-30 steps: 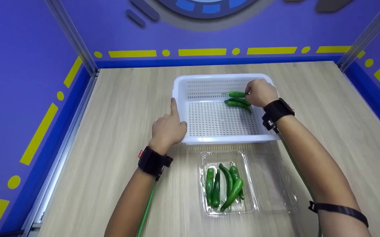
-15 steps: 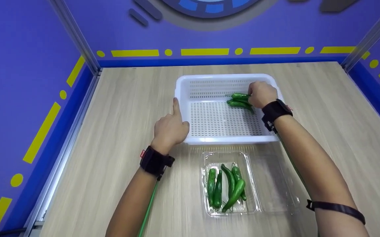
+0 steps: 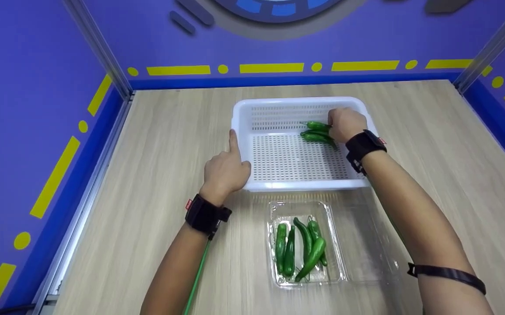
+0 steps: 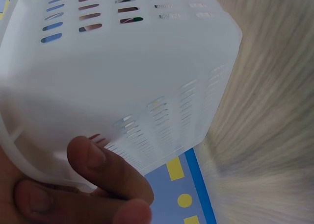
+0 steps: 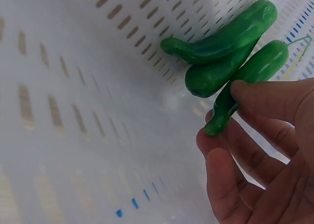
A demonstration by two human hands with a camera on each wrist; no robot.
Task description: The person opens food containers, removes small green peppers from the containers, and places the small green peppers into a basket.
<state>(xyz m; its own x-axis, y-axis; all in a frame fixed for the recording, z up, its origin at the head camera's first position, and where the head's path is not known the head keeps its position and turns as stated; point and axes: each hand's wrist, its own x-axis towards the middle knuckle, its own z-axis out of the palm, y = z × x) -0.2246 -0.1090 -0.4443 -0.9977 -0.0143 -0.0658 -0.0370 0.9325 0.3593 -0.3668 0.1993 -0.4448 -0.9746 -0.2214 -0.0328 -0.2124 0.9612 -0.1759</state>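
Observation:
My left hand [image 3: 227,171] grips the left rim of a white perforated plastic basket [image 3: 307,186], index finger stretched along the edge. In the left wrist view its other fingers [image 4: 110,167] curl beneath that rim. Inside the basket, at the right, my right hand [image 3: 347,124] pinches a green chili pepper [image 5: 265,62] near its narrow tip, between thumb and fingers. Two more green peppers [image 5: 230,33] lie together on the basket floor right beside the held one. Part of the held pepper is hidden by the hand in the head view.
In front of the basket lies an open clear plastic clamshell box [image 3: 339,253], its lid [image 3: 366,245] folded out to the right. Several green peppers [image 3: 313,260] rest in the box. Blue-purple panels [image 3: 182,43] bound the wooden table [image 3: 160,144] behind and at both sides.
My right hand shifts only slightly, with the pepper dipping toward the two others and then rising a little. My left hand keeps its place on the rim.

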